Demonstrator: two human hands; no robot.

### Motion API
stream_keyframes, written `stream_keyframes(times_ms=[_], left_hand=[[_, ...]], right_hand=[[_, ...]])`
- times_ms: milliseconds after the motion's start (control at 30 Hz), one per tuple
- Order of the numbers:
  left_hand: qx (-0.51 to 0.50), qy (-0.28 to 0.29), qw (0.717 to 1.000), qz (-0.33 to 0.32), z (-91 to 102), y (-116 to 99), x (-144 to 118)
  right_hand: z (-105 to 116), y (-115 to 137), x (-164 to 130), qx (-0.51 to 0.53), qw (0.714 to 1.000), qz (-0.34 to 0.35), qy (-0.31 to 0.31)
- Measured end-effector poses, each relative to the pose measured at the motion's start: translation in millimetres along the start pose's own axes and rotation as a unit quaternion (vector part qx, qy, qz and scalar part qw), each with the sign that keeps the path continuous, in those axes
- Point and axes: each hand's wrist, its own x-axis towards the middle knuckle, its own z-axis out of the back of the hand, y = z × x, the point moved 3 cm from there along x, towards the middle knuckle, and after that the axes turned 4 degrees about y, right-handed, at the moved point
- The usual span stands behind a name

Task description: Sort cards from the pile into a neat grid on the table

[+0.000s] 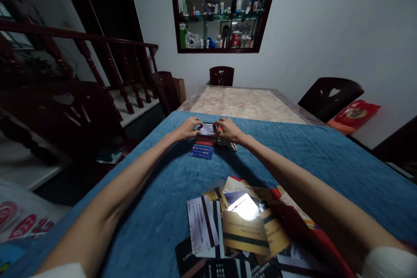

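Note:
My two arms reach far out over a blue cloth on the table. My left hand and my right hand together pinch a small white card by its two ends, just above the cloth. Right below it lie a red card and a blue card in a short row. Close to me spreads a loose heap of several cards, white, gold, dark and red, overlapping each other.
The bare patterned tabletop extends beyond the cloth. Dark wooden chairs stand at the far end, the left and the right. A stair railing runs on the left. A wall niche holds bottles and a toy.

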Motion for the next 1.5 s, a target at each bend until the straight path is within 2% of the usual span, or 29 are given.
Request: stream_keyframes(times_ms=[200,433,733,967,1167,1500], left_hand=[[-0.016,0.023,0.999,0.026,-12.7,15.8,16.4],[-0.006,0.057,0.997,0.042,-24.4,24.7,25.4],[0.012,0.106,0.992,0.068,-31.4,28.5,31.7],[0.016,0.132,0.989,0.058,-31.6,25.9,30.4],[0.023,0.132,0.990,0.050,-32.3,25.6,31.2],[0.043,0.099,0.993,0.058,-37.9,28.7,31.4]], right_hand=[[-10.0,-6.3,13.6,-0.019,0.999,-0.032,0.025],[-22.2,-10.7,22.1,-0.039,0.997,-0.048,0.053],[-26.3,-12.7,27.8,-0.052,0.993,-0.055,0.087],[-27.7,-13.9,29.9,-0.053,0.992,-0.055,0.101],[-27.1,-12.2,30.5,-0.063,0.990,-0.059,0.112],[-26.6,-8.5,30.3,-0.071,0.989,-0.057,0.113]])
